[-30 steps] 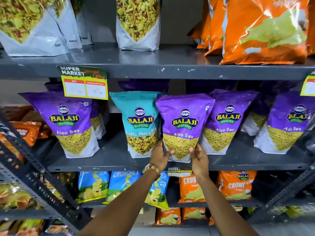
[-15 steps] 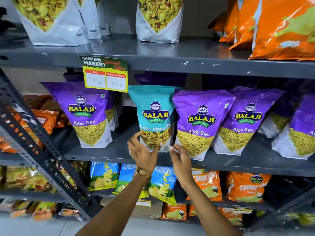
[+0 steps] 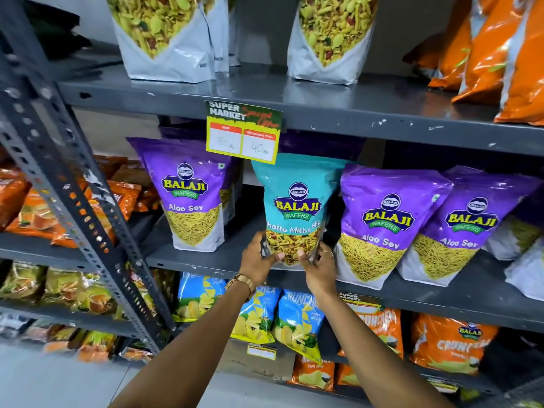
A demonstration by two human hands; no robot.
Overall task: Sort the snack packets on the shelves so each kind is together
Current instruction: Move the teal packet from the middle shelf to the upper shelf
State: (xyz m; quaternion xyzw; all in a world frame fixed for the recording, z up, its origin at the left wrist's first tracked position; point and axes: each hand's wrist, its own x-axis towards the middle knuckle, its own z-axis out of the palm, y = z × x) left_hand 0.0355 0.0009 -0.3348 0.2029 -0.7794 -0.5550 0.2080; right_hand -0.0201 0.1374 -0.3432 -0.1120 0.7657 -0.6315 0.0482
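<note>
A teal Khatta Mitha Mix packet (image 3: 295,201) stands upright on the middle shelf (image 3: 206,257), between purple Aloo Sev packets. My left hand (image 3: 259,257) grips its lower left corner and my right hand (image 3: 319,267) grips its lower right corner. One Aloo Sev packet (image 3: 188,195) stands to its left, with a gap between them. Two more Aloo Sev packets (image 3: 385,225) (image 3: 468,228) stand close on its right. On the top shelf (image 3: 323,101) stand white-bottomed mix packets (image 3: 164,39) (image 3: 329,36).
Orange packets (image 3: 500,54) fill the top shelf's right end. Blue chip packets (image 3: 297,322) and orange Crunchex packets (image 3: 447,343) sit on the lower shelf. A price tag (image 3: 243,132) hangs just above the teal packet. A slotted metal upright (image 3: 73,201) slants at left, with another rack beyond it.
Both hands left the purple Aloo Sev packet, moved left and closed on the bottom of the teal packet. My view has shifted left and closer.
</note>
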